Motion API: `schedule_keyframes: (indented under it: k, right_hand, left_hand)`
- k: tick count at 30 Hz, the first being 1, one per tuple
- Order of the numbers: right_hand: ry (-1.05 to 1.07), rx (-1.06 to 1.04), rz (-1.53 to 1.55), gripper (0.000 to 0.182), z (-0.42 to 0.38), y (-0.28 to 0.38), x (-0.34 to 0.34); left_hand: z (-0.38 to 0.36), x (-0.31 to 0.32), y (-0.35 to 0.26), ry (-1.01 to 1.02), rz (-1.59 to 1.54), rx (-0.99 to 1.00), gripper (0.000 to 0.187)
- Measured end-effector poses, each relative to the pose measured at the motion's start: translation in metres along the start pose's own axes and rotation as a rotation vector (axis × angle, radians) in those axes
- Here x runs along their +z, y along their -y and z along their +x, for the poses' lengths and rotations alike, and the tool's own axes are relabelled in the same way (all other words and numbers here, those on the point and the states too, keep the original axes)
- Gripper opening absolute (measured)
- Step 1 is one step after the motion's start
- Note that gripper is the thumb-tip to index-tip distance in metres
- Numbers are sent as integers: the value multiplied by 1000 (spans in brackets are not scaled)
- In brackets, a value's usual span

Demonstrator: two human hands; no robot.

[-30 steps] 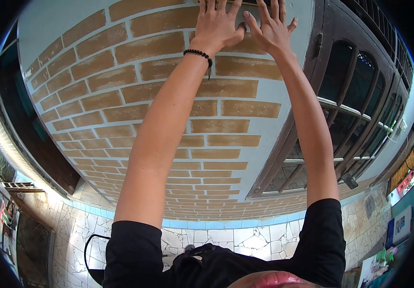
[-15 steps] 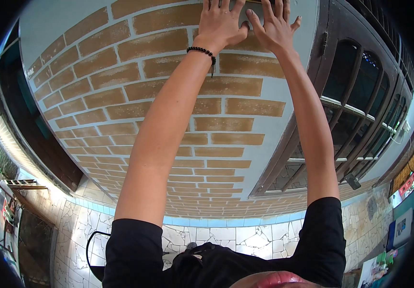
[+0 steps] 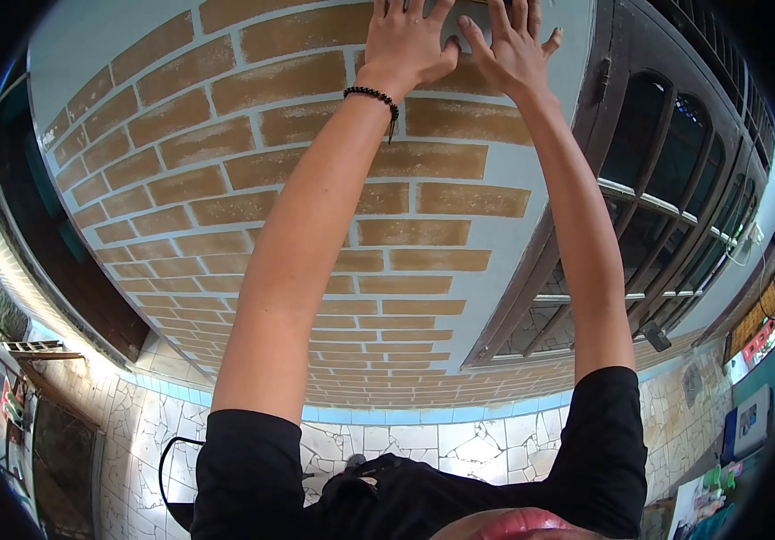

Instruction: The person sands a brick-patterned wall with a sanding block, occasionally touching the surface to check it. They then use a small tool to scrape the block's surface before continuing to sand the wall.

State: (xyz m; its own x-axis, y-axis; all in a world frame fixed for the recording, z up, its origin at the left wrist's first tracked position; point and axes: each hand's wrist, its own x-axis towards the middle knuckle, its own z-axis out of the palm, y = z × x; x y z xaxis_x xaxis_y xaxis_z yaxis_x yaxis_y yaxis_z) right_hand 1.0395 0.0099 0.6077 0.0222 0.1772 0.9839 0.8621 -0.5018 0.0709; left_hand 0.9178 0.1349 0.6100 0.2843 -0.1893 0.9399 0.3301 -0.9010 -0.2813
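Left hand [image 3: 408,47] and right hand [image 3: 515,56] stretch to the view's top edge, grip impossible to tell; open wall [image 3: 191,184] spreads leftward, window frame [image 3: 596,117] rightward.

Wall [image 3: 414,232] stood upright, directly ahead, faced with tan brick-shaped blocks [image 3: 206,141] in staggered rows. Joints were pale grey; several blocks showed whitish scuffs. Plain grey margin [image 3: 509,252] bordered blocks at right.

From where I stood, the left hand [image 3: 405,45] and right hand [image 3: 517,56] were raised side by side, just apart, fingers [image 3: 500,22] spread, the left fingertips hidden from me. Each thumb pointed inward. Below its hand, each bare forearm [image 3: 315,211] slanted down and outward.
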Motion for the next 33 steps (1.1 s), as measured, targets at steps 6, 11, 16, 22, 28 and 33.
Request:
schedule_keyframes:
  k: [6, 11, 16, 22, 28, 33]
  right_hand:
    - [-16, 5, 13, 79, 1, 0, 3]
    - [4, 15, 12, 79, 4, 1, 2]
    - [8, 22, 11, 79, 4, 1, 1]
    - [16, 20, 16, 79, 3, 0, 1]
    - [-17, -10, 39, 79, 2, -1, 3]
    - [-19, -4, 4, 79, 1, 1, 2]
  left_hand:
    - [0, -1, -2, 1, 23, 1, 88]
    - [1, 1, 1, -8, 35, 3, 88]
    - [2, -1, 0, 8, 35, -7, 87]
    - [1, -1, 0, 10, 23, -16, 86]
    - [1, 1, 2, -29, 3, 6, 84]
    - [0, 3, 0, -4, 23, -4, 85]
